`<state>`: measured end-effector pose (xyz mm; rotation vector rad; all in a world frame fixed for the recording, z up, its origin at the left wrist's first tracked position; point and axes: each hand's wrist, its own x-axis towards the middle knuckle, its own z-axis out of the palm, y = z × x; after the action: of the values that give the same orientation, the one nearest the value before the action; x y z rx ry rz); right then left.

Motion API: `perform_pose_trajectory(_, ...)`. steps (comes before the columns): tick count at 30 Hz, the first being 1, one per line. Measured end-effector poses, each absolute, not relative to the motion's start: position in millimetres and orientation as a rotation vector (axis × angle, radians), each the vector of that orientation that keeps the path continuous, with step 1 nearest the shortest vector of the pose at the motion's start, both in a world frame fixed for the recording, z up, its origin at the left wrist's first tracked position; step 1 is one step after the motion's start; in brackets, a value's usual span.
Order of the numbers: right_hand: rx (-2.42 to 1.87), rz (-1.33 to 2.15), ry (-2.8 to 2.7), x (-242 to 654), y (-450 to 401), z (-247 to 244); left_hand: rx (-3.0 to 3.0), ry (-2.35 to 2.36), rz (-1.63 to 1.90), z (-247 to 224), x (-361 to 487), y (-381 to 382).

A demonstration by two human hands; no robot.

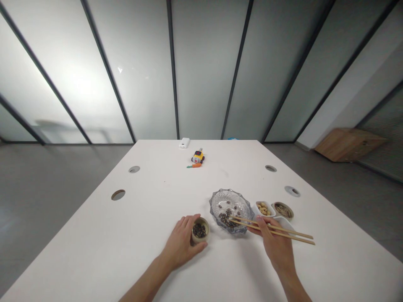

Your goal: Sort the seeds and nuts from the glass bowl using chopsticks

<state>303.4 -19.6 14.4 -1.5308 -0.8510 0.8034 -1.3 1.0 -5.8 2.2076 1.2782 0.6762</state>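
My left hand [184,240] is wrapped round a small beige cup [206,225] that stands on the white table. Dark striped seeds [199,230] lie inside the cup. In my right hand [277,245] is a pair of wooden chopsticks [291,233], held with the tips down in a scalloped clear glass bowl [217,205]. More of the dark seeds [225,218] are heaped at the bowl's near side, with a few scattered higher up. Whether the tips pinch a seed is too small to tell.
Right of the bowl stand a white dish [255,208] of peanuts and a round beige dish [291,217] of pale seeds; another white dish is partly behind my right hand. Farther off lie a toy carrot [195,165], a yellow toy car [198,157] and a white box-shaped device [184,143].
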Motion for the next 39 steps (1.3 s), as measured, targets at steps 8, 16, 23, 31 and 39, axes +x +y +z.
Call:
perform_pose_trajectory(8,-1.539,0.752,-0.943,300.8,-19.3,11.4,2.223,1.280,0.697,-6.8,-2.0,1.1)
perform_pose_trajectory(16,-1.542,0.773,-0.932,302.8,-20.7,10.7,2.218,1.279,0.695,-3.4,-1.3,-0.2)
perform_pose_trajectory(23,-1.580,0.767,-0.901,306.6,-23.1,10.2,2.228,1.267,0.715,-4.8,-1.2,0.6)
perform_pose_trajectory(31,-1.558,0.759,-0.938,305.2,-22.2,11.2,2.204,1.263,0.697,-2.3,-1.7,-0.9)
perform_pose_trajectory(39,-1.578,0.754,-0.932,304.7,-24.3,11.7,2.211,1.273,0.678,-3.2,-0.9,-0.1)
